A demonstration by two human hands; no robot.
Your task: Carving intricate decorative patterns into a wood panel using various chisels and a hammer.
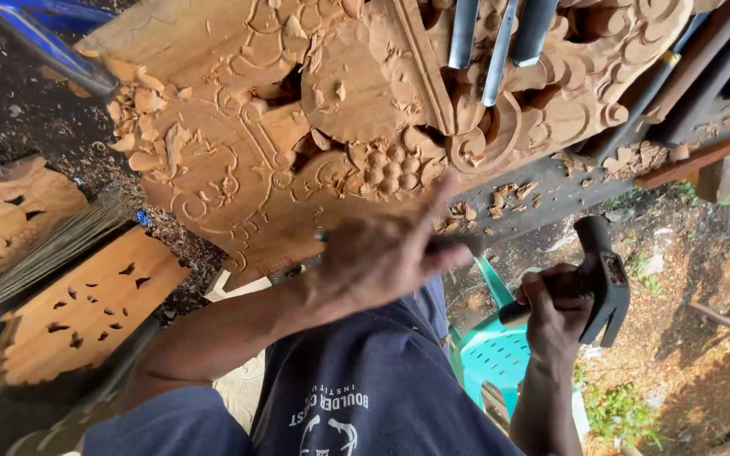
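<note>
A large carved wooden panel with scrolls, a grape cluster and loose chips fills the top of the head view. My left hand is at its lower edge, fingers partly spread, gripping a thin metal chisel whose shaft crosses the palm. To the right, apart from the panel, my right hand is closed on the handle of a dark claw hammer. Three more chisels lie on the carving at the top.
Pierced wooden boards and a broom lie at left. A teal plastic chair stands below my hands. Long tools and wooden strips rest on the dark bench at right. Dirt ground with chips spreads at lower right.
</note>
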